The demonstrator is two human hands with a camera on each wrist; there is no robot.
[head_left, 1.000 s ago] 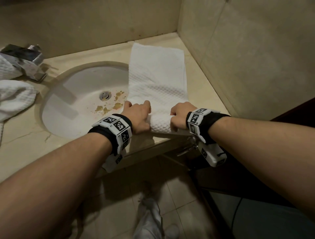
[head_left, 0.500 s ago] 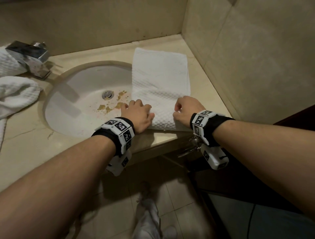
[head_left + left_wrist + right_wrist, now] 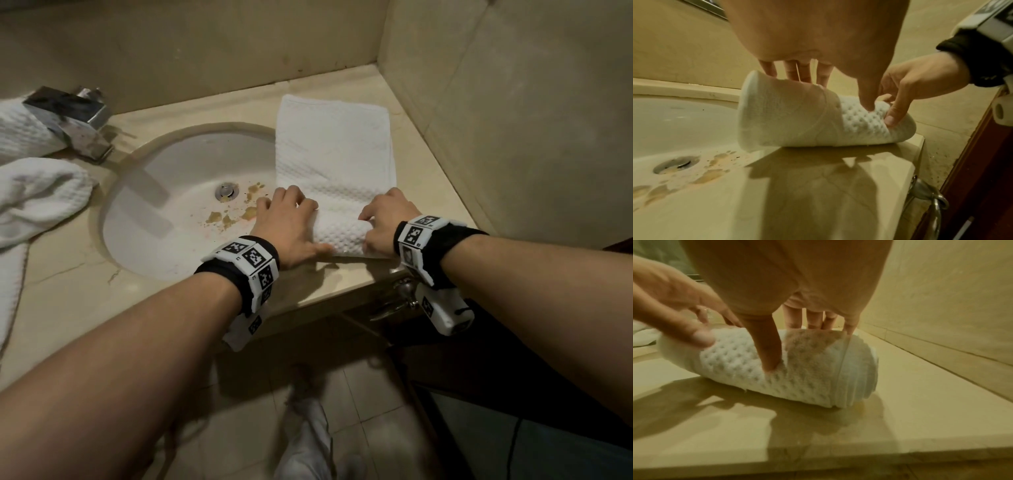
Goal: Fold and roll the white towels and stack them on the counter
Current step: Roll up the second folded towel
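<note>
White waffle-weave cotton towel (image 3: pixel 334 161), folded into a long strip, lies on the beige stone counter (image 3: pixel 416 164) between the sink basin (image 3: pixel 164 219) and the corner wall, its left edge overhanging the basin rim. The near end is already wound into a short roll (image 3: pixel 764 363); the far part still lies flat toward the back wall.

Expect the fabric to be light, soft and limp. It has no stiffness of its own, so the roll will likely loosen wherever pressure is removed. The dimpled weave should grip skin well; slipping is a minor concern. The counter looks smooth and glossy, so the flat strip may slide rather than feed in.

Take hold at both ends of the roll, not the middle, so that it stays even in width.

Your left hand (image 3: pixel 286 229) covers the left end of the roll, fingers arched over the top and thumb pressed into the near face. Your right hand (image 3: pixel 387 219) does the same at the right end, thumb (image 3: pixel 768 345) dug into the weave. Both hands clamp on the roll.

The right end of the roll shows stepped layers in the right wrist view, which suggests slight telescoping. A crumpled white towel (image 3: pixel 37 198) waits left of the basin, beside the chrome tap (image 3: pixel 72 118).
</note>
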